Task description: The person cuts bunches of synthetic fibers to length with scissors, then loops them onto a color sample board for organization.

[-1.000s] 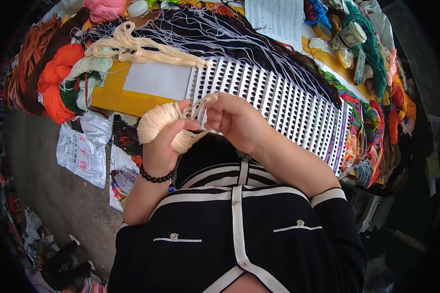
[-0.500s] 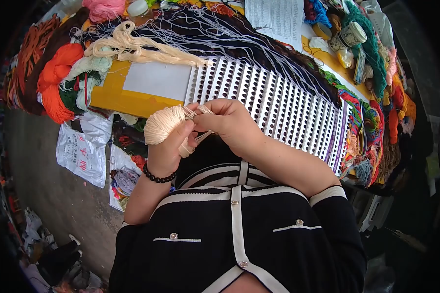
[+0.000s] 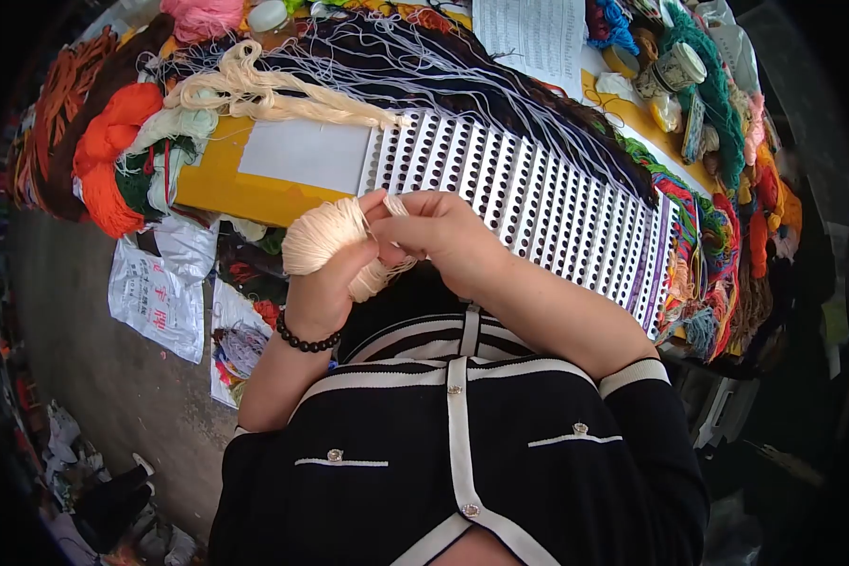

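My left hand [image 3: 335, 267], with a black bead bracelet [image 3: 308, 340] at its wrist, is closed around a bundle of cream thread [image 3: 313, 236]. The bundle fans out to the left of the fingers, and some of it hangs below them. My right hand [image 3: 443, 234] meets the left one, its thumb and fingers pinched on cream strands at the bundle's right side. The fingertips partly hide one another. Behind both hands lie white strips with rows of punched holes [image 3: 528, 203].
Loose cream thread [image 3: 255, 90] stretches across the yellow-edged board [image 3: 245, 200]. Dark and lilac threads [image 3: 424, 66] cover the back. Orange skeins [image 3: 113, 141] sit at left, multicoloured threads [image 3: 717, 245] at right. A printed sheet [image 3: 533, 38] and a patterned cup [image 3: 674, 68] stand farther back.
The cream bundle has shifted slightly right and looks rounder, with more thread showing beneath the fingers. The strands stretched between my hands have slackened. Both hands stay close together.
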The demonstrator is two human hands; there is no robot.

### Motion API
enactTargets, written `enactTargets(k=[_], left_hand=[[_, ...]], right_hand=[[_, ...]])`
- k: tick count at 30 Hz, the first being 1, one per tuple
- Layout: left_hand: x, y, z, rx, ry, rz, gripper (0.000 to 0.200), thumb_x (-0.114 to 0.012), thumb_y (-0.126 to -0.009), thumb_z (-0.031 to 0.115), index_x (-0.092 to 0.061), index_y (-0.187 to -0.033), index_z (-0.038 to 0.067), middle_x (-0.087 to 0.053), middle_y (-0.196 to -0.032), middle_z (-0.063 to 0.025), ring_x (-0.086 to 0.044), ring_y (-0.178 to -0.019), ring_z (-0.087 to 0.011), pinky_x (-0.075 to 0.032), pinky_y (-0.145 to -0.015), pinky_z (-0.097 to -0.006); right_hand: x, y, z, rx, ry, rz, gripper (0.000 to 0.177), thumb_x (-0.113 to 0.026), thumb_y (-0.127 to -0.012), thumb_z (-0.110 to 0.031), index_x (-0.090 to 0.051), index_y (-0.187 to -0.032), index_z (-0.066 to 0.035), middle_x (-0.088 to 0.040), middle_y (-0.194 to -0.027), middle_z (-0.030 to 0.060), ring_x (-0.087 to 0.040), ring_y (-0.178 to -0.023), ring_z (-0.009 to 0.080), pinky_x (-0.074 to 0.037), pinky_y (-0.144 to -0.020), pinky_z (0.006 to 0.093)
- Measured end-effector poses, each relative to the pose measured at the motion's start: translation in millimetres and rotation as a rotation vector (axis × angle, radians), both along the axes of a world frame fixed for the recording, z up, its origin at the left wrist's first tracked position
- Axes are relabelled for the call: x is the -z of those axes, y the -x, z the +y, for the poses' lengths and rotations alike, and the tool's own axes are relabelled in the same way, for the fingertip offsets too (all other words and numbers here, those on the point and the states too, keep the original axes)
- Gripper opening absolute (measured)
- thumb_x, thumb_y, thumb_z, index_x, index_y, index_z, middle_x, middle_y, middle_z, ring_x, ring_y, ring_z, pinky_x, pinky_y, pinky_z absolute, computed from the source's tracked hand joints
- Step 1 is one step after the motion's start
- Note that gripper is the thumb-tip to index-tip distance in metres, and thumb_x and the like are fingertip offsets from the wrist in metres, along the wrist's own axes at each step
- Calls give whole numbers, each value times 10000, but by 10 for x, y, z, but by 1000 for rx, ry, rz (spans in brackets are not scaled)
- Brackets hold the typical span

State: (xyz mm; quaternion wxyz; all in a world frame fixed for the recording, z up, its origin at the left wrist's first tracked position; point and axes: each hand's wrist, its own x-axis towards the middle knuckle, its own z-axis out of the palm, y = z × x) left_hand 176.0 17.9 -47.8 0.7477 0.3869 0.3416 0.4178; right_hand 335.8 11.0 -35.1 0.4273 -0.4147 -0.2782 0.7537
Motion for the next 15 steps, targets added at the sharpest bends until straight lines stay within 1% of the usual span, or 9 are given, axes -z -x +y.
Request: enactTargets(k=[2, 3, 4, 5, 7, 8, 10, 12, 15], left_hand=[[77, 11, 3, 42, -28, 21, 459, -510, -813, 24, -446, -1260, -58, -562, -1138, -105, -553, -1020, -167, -413, -912, -277], [68, -10, -10, 32, -12, 9, 461, -513, -810, 19, -447, -1259, -58, -565, -1128, -104, -560, -994, -158, -427, -879, -266], [61, -18, -18, 20, 5, -3, 463, -516, -806, 14, -447, -1259, -58, -568, -1119, -104, -566, -967, -149, -442, -845, -256], [60, 2, -10, 19, 5, -3, 463, -516, -806, 14, -447, -1259, -58, -568, -1119, -104, -566, -967, -149, -442, -845, -256], [62, 67, 21, 107, 47, -84, 424, -497, -830, 4, -468, -1252, -34, -573, -1111, -99, -586, -886, -130, -502, -723, -240], [53, 82, 30, 107, 48, -84, 424, -497, -830, 4, -468, -1252, -34, -573, -1111, -99, -586, -886, -130, -502, -723, -240], [30, 98, 42, 83, 130, -78, 411, -486, -840, 21, -468, -1247, -37, -575, -1105, -100, -590, -833, -115, -509, -625, -218], [37, 90, 34, 78, 129, -81, 408, -482, -844, 29, -467, -1246, -40, -577, -1103, -99, -590, -839, -115, -510, -626, -216], [36, 77, 23, 77, 116, -72, 402, -479, -850, 34, -465, -1244, -44, -580, -1099, -98, -589, -846, -113, -513, -630, -215]], right_hand=[[40, 43, -22, -15, -27, -161, 115, -608, -815, -81, -639, -882, 8, -618, -717, 35, -549, -639, 78, -430, -604, 203], [21, 38, -16, -2, -3, -161, 95, -609, -809, -55, -639, -862, 17, -623, -727, 48, -561, -615, 96, -458, -606, 219], [14, 35, -19, -3, -3, -160, 95, -609, -809, -55, -639, -862, 17, -623, -727, 48, -561, -615, 96, -458, -606, 219], [11, 30, -22, 9, -11, -109, 97, -607, -808, -53, -636, -859, 23, -625, -730, 59, -577, -623, 111, -473, -620, 232], [1, 18, -30, 19, -18, -57, 99, -605, -807, -52, -632, -857, 29, -628, -733, 70, -592, -631, 126, -488, -635, 244], [-8, 8, -35, 13, -36, -18, 96, -603, -804, -47, -629, -851, 32, -629, -735, 80, -603, -633, 142, -495, -642, 255], [-35, 6, -41, 7, -54, 20, 94, -601, -801, -43, -626, -846, 35, -631, -737, 89, -614, -636, 158, -503, -648, 267], [-64, 17, -48, 40, -42, -14, 67, -568, -767, 2, -614, -769, 49, -616, -669, 83, -605, -669, 141, -486, -694, 267], [-50, 16, -48, 43, -47, 19, 64, -576, -767, 0, -618, -757, 48, -624, -675, 90, -601, -624, 143, -491, -671, 268]])
